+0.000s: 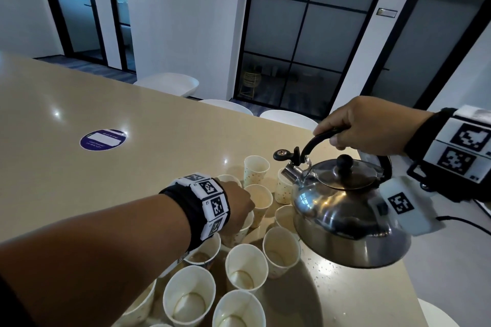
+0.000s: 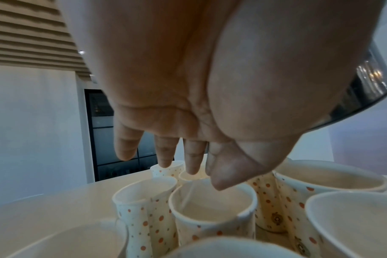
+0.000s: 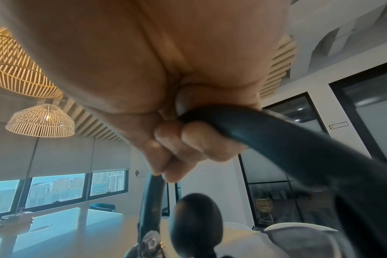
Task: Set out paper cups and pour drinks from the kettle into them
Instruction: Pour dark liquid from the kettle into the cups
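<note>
Several white dotted paper cups (image 1: 246, 265) stand packed together on the beige table (image 1: 79, 180); some show a brownish ring at the bottom. My left hand (image 1: 239, 203) hovers over the middle of the cluster, fingers (image 2: 126, 148) hanging straight and holding nothing. Its thumb tip (image 2: 223, 183) is at the rim of one cup (image 2: 212, 207). My right hand (image 1: 356, 127) grips the black handle (image 3: 287, 144) of the steel kettle (image 1: 342, 210), held in the air right of the cups. The spout (image 1: 289, 174) is over a far cup (image 1: 282, 190). No stream is visible.
A round purple sticker (image 1: 102, 139) lies on the table to the left. White chairs (image 1: 170, 83) stand along the far edge. The table's right edge (image 1: 414, 289) runs just below the kettle, and a black cable (image 1: 467, 221) trails from my right wrist.
</note>
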Tool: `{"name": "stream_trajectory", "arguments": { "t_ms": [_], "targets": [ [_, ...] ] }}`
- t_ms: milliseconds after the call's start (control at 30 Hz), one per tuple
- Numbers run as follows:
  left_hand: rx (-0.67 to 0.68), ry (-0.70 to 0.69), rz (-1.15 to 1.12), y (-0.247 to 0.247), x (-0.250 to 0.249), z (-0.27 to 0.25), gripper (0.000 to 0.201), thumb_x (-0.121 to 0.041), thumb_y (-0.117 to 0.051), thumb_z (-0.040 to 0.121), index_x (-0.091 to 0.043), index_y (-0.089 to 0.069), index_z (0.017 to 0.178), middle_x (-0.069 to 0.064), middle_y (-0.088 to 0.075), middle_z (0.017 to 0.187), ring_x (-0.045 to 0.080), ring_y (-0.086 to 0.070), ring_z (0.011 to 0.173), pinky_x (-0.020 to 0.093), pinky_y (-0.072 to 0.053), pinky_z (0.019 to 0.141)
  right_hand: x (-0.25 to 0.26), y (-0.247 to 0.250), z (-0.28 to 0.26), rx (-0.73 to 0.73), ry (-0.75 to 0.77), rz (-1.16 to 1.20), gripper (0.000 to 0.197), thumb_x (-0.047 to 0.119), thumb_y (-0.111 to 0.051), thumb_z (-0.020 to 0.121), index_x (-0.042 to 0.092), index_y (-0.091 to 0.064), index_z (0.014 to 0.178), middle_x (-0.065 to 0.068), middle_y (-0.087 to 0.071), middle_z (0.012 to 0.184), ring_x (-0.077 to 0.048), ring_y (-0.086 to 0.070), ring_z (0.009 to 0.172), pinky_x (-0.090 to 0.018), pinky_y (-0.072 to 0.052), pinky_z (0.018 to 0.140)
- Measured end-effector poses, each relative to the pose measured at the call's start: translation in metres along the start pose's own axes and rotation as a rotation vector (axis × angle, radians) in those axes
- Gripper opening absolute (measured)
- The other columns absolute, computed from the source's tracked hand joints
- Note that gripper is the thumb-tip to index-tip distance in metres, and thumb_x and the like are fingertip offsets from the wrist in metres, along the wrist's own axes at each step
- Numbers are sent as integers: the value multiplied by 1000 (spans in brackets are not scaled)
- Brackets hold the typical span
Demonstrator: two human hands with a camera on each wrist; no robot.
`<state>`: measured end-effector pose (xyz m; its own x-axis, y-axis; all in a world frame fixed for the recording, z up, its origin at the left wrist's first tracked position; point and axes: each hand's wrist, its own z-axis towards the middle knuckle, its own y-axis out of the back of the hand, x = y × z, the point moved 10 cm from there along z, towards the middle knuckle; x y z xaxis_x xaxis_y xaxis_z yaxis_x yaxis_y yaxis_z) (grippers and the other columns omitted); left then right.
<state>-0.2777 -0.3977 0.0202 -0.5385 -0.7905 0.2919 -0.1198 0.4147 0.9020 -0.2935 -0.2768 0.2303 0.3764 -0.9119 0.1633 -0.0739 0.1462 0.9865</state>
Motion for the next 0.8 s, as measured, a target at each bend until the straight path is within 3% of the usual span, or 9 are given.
{"name": "stream_trajectory", "arguments": {
  "t_ms": [133, 300, 433, 567, 667, 800],
  "targets": [
    [32, 6, -22, -5, 1, -1, 42, -24, -65, 92, -14, -61, 133, 4, -65, 125, 29, -63, 112, 29, -38, 74, 1, -4, 1, 28, -8, 1, 29, 12, -62, 90, 29, -72, 111, 5, -70, 73, 13, -52, 49, -16, -35, 56],
    [32, 16, -47, -4, 1, -4, 50, -28, -66, 93, -15, -55, 140, 3, -64, 127, 28, -62, 115, 30, -39, 75, 3, -8, 1, 50, -27, 9, 29, 13, -62, 91, 29, -71, 112, 5, -70, 74, -2, -54, 57, -15, -37, 56],
    [63, 34, -79, -7, 5, -5, 49, -24, -64, 93, -18, -55, 140, 3, -63, 129, 27, -62, 114, 30, -41, 76, 6, -10, -1, 64, -25, -6, 29, 13, -61, 92, 29, -70, 114, 5, -70, 74, 1, -54, 53, -15, -36, 56],
    [70, 34, -86, -7, 6, -6, 48, -22, -62, 93, -19, -55, 140, 2, -64, 128, 26, -63, 113, 31, -46, 77, 7, -10, -2, 70, -22, 0, 29, 11, -61, 92, 26, -70, 114, 4, -69, 74, 14, -51, 45, -16, -33, 55],
    [71, 47, -90, -2, 4, -8, 45, -20, -62, 94, -18, -54, 139, 4, -65, 123, 25, -64, 107, 28, -41, 65, 7, -11, -3, 73, -23, 2, 29, 9, -60, 92, 24, -70, 115, 8, -66, 72, 16, -50, 44, -14, -32, 55],
    [81, 45, -73, 0, 3, -10, 46, -21, -63, 94, -18, -55, 139, 4, -66, 123, 25, -65, 107, 30, -41, 70, 6, -11, -5, 77, -22, -10, 30, 10, -59, 93, 24, -69, 117, 9, -65, 71, 16, -50, 43, -10, -31, 52]
  ]
}}
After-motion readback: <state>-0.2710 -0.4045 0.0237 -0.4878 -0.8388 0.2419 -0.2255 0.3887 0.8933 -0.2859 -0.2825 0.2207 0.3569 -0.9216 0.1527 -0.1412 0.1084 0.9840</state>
